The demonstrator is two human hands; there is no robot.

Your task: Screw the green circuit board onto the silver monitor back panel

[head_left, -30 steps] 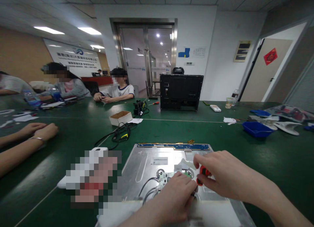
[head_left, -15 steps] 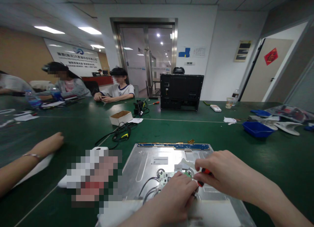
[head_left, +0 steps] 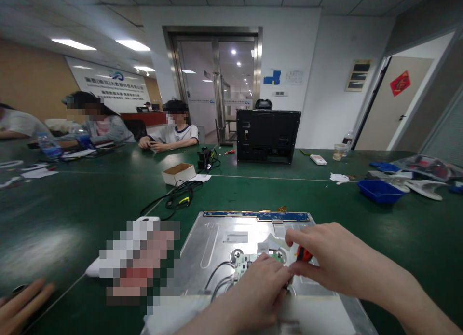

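A flat silver metal panel (head_left: 213, 238) with a blue circuit strip (head_left: 289, 216) along its far edge lies in front of me. Near its middle is a small green circuit board (head_left: 241, 262) with dark cables (head_left: 213, 274) running from it. My right hand (head_left: 318, 258) grips the red and black handle of a screwdriver (head_left: 303, 254) over the board's right side. My left hand (head_left: 258, 284) rests over the board, fingers curled together close to the screwdriver's lower end. What those fingers pinch, if anything, is hidden, and so is the screwdriver's tip.
A co-worker's hand (head_left: 25, 303) is at the lower left. Beyond the panel are a coil of black cable (head_left: 177, 197), an open small box (head_left: 178, 173) and a black monitor-like casing (head_left: 268, 134). A blue tray (head_left: 380, 191) sits to the right. Several people sit across at left.
My right fingers have shifted around the screwdriver handle, showing more of its red part. My left hand stays put. The co-worker's hand at left has moved down toward the lower left corner.
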